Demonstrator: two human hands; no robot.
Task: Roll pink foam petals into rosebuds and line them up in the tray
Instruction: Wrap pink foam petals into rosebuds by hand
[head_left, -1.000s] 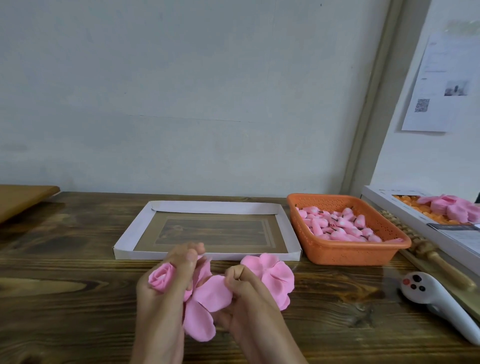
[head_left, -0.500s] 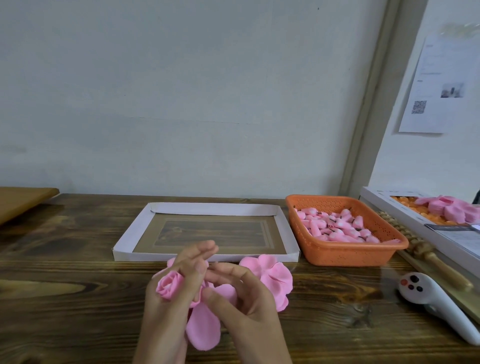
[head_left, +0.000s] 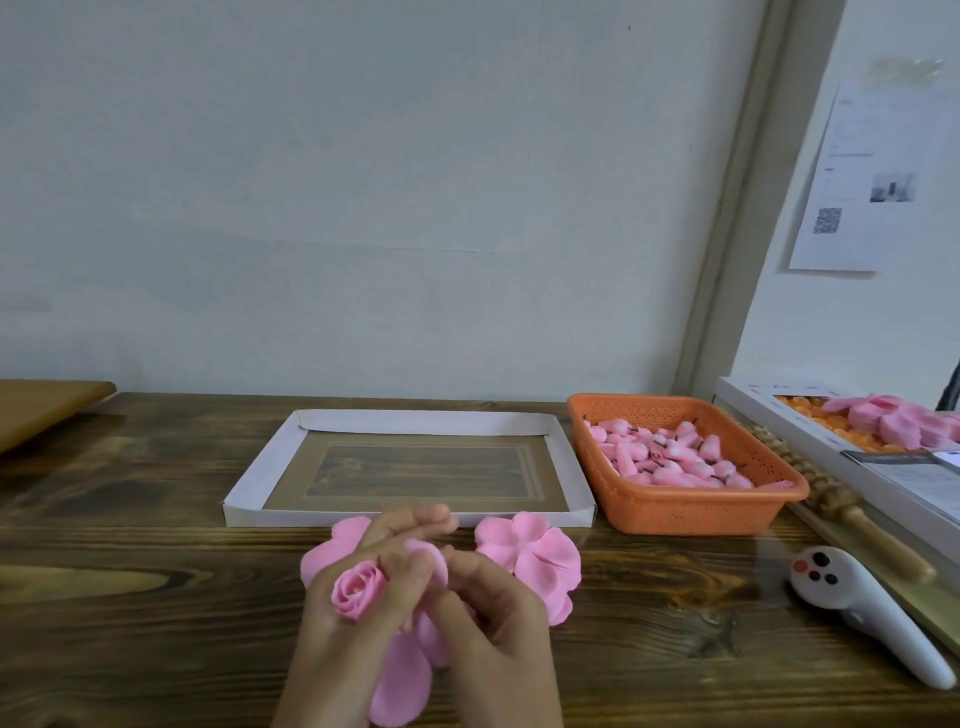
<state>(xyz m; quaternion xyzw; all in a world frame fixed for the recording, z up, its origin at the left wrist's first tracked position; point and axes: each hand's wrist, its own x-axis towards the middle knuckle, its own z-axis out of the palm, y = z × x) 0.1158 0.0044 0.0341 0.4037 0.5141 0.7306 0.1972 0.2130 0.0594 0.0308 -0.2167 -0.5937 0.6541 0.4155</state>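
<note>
While the left hand (head_left: 332, 657) pinches the rosebud (head_left: 358, 592) and the right hand (head_left: 501, 623) grips loose petals (head_left: 405, 680), both sit near the tray (head_left: 291, 514) front wall; table (head_left: 130, 597) extends leftward.

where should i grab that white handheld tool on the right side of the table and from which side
I'd take the white tool by its long slim handle, below the rounded head with the dots. It lies flat on the table, handle running to the near right, so come from above with the right hand, fingers across the handle.
</note>
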